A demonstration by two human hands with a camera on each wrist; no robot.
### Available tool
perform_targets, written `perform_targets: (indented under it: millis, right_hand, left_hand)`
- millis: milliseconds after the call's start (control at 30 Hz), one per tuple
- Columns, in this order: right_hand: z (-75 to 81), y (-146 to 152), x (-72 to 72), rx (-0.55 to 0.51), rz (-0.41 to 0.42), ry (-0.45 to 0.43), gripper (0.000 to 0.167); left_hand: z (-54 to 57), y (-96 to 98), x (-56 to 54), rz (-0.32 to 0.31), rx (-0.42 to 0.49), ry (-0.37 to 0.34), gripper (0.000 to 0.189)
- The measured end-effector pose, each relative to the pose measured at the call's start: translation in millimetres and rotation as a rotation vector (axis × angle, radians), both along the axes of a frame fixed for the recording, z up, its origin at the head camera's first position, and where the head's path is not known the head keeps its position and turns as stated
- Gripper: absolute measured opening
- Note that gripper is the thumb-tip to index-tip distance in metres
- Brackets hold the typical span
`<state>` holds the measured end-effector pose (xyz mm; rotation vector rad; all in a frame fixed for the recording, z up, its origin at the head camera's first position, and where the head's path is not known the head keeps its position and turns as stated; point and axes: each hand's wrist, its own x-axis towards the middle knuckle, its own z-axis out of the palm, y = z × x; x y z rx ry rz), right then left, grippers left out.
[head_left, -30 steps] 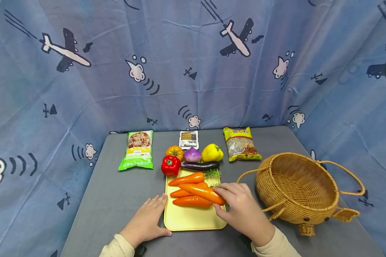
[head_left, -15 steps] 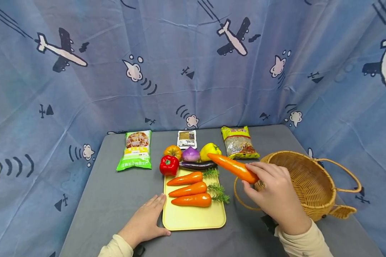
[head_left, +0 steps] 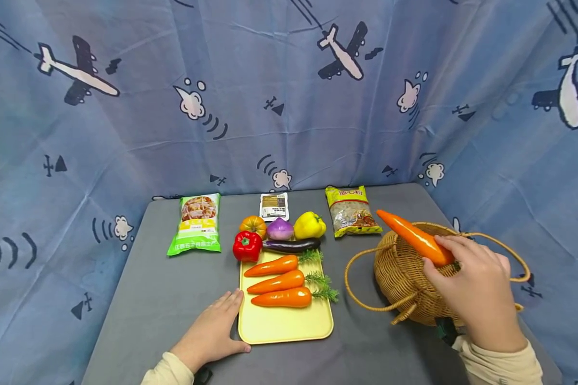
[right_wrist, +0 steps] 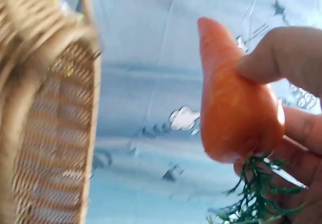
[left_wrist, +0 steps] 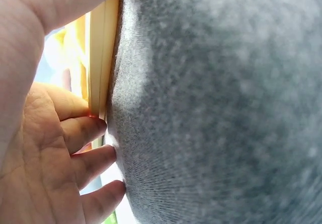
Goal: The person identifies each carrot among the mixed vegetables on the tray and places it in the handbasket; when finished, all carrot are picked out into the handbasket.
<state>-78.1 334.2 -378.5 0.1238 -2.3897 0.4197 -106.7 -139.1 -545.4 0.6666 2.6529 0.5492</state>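
Note:
My right hand [head_left: 481,283] pinches a carrot [head_left: 414,235] near its thick top, above the mouth of the wicker basket [head_left: 400,267]. In the right wrist view the carrot [right_wrist: 236,98] points away from its green leaves, thumb on one side and fingers on the other, with the basket's rim [right_wrist: 93,128] off to the left. My left hand [head_left: 214,329] rests with extended fingers against the left edge of the yellow tray [head_left: 284,329]. Three carrots [head_left: 281,298] lie side by side on that tray, leaves to the right. The left wrist view shows fingertips [left_wrist: 93,133] at the tray's side [left_wrist: 103,58].
Behind the carrots sit an eggplant [head_left: 291,245], a red pepper [head_left: 248,246], a small pumpkin [head_left: 252,225], a purple onion-like vegetable [head_left: 280,229] and a yellow pepper [head_left: 310,225]. Further back are a green bag [head_left: 196,224], a white pouch [head_left: 273,207] and a yellow bag [head_left: 353,212].
My right hand has lifted the carrot off the tray's carrots and carried it right, over the basket. The left hand has stayed at the tray's edge. The head view has shifted slightly.

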Motion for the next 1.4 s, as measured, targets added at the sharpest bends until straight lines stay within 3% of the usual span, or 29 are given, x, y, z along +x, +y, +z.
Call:
perform_targets:
  millis: [200,367,867,1167,1300,1400]
  right_hand:
    - [-14.7,28,13.3,-0.037,-0.207,-0.096,0.046]
    - [-25.8,45,19.0,-0.016,-0.294,-0.211,0.046]
    - [-40.4,50,1.3,0.105,-0.198,-0.532,0.030]
    - [-41.1,57,-8.7,0.074,-0.217,-0.783,0.030]
    - [-39.9,57,-7.2,0.076,-0.235,-0.798,0.022]
    - [-37.9,53,-4.8,0.097,-0.248,-0.699,0.021]
  left_hand:
    - [2.8,1.4,0.3,-0.008,-0.004,-0.005,0.117]
    - [4.7,1.3,-0.2,-0.006,-0.006,-0.012,0.117]
    - [2.1,1.2,-1.5,0.012,-0.046,-0.032,0.121]
    - [2.3,0.9,0.5,0.010,-0.031,-0.032,0.119]
    - [2.7,1.8,-0.1,0.007,-0.029,-0.020,0.119]
    - [1.7,3.2,-0.8,0.011,-0.033,-0.016,0.119]
